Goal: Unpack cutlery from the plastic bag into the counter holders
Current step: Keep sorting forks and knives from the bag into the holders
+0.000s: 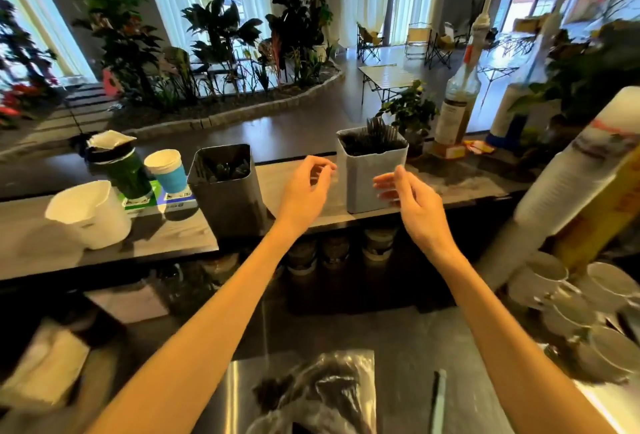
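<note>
— What lies past the counter (467,188)?

— A bright room with tall windows and a bed of plants (221,39). On the counter stand two square holders: a dark holder (225,194) to the left and a grey holder (363,181) to the right, both with black cutlery inside.

— And the person's hands?

— Both are raised at the grey holder. The left hand (304,191) hovers at its left edge, fingers loosely curled and holding nothing. The right hand (408,198) is at its front right, fingers relaxed (whether they touch the wall cannot be told).

— The bag?

— The plastic bag (318,395) lies near, on the lower steel surface, dark cutlery inside.
</note>
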The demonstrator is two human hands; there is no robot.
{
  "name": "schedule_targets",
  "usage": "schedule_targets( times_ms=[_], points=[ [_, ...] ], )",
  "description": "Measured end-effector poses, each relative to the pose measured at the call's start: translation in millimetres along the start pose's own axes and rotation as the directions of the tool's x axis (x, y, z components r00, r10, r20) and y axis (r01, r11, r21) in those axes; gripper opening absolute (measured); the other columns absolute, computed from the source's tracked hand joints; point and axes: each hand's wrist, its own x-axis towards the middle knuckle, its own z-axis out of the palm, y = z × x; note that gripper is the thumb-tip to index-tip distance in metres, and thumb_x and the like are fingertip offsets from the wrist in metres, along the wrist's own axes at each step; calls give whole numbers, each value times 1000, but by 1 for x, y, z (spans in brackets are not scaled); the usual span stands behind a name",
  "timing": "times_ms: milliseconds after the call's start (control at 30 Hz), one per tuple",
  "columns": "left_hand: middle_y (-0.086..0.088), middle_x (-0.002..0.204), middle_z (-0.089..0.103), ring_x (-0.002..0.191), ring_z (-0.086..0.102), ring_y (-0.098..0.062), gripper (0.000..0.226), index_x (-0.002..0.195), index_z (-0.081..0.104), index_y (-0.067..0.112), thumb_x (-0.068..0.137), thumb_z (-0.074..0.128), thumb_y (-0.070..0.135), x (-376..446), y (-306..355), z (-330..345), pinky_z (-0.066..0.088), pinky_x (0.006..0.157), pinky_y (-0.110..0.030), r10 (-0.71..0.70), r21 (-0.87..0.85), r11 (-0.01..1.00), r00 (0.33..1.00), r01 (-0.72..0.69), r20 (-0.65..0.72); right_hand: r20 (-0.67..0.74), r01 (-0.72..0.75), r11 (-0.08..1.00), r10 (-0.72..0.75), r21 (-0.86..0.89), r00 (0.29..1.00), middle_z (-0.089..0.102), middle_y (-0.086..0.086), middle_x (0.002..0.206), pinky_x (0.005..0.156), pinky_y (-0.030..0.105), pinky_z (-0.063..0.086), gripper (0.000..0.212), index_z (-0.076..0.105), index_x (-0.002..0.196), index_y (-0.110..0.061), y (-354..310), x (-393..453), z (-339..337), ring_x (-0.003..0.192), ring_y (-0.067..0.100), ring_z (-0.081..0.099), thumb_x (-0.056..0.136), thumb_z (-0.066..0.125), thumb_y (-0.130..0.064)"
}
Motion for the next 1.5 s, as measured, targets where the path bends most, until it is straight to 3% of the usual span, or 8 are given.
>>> schedule_targets(
  times_ms=[267, 433, 533, 633, 733, 1133, 1333, 1500],
  points=[
    [-2, 86, 72, 77, 68, -13, 17, 99, 67, 11, 103, 53, 20, -183, -74, -15, 56, 71, -27, -286, -60, 954, 952, 293, 105, 385, -411, 903, 338, 124, 859, 77, 9, 88, 74, 30, 61, 38, 75, 98, -12, 58, -182, 59, 83, 23, 75, 107, 44, -32],
    [-13, 71, 70, 64, 65, -23, 30, 83, 63, 5, 105, 49, 19, -308, -126, -12, 54, 61, -31, -542, -63, 813, 791, 580, 285, 645, -503, 817, 549, -282, 531, 76, 8, 104, 92, 39, 59, 19, 72, 106, -13, 121, -302, 85, 94, 17, 75, 104, 54, -18],
    [-4, 82, 72, 73, 67, -4, 22, 94, 67, 7, 103, 48, 7, -363, -157, -4, 53, 75, -24, -628, 104, 759, 679, 643, 381, 534, -257, 760, 615, -597, 580, 66, 10, 124, 99, 34, 51, 32, 62, 124, -10, 155, -338, 98, 114, 21, 64, 97, 64, -28],
    [-3, 89, 71, 76, 64, -7, 19, 104, 69, 6, 101, 50, 5, -389, -171, 0, 50, 73, -18, -689, 141, 720, 678, 679, 256, 366, -130, 615, 611, -778, 703, 55, 10, 136, 106, 35, 45, 58, 51, 136, -10, 167, -353, 102, 128, 27, 53, 89, 72, -37],
    [-6, 92, 72, 75, 63, -10, 19, 106, 67, 6, 102, 49, 6, -394, -165, 0, 48, 68, -15, -721, 55, 684, 664, 727, 198, 321, -139, 531, 679, -836, 660, 50, 13, 141, 101, 37, 48, 73, 40, 144, -6, 172, -362, 109, 129, 30, 53, 87, 74, -37],
    [-8, 97, 72, 77, 63, -11, 21, 110, 67, 3, 104, 48, 10, -393, -148, -15, 49, 65, -12, -694, -34, 698, 687, 715, 216, 408, -272, 565, 786, -779, 465, 68, 17, 122, 91, 36, 48, 31, 66, 118, -1, 154, -339, 123, 112, 31, 64, 105, 47, -22],
    [-9, 100, 72, 80, 64, -13, 24, 107, 66, 7, 106, 43, 12, -390, -143, -20, 49, 64, -12, -721, -36, 671, 663, 741, 204, 455, -704, 517, 838, -487, 300, 49, 3, 64, 39, 18, 38, 39, 51, 81, -11, 115, -330, 114, 41, 10, 45, 111, 31, -27],
    [-10, 90, 70, 70, 60, -13, 31, 97, 68, 5, 107, 40, 15, -380, -136, -30, 50, 63, -18, -761, -35, 591, 572, 806, 306, 604, -699, 533, 777, -478, 180, 46, -4, 63, 51, 20, 28, 32, 55, 90, -13, 84, -330, 66, 55, 8, 37, 109, 37, -32]
  ],
)
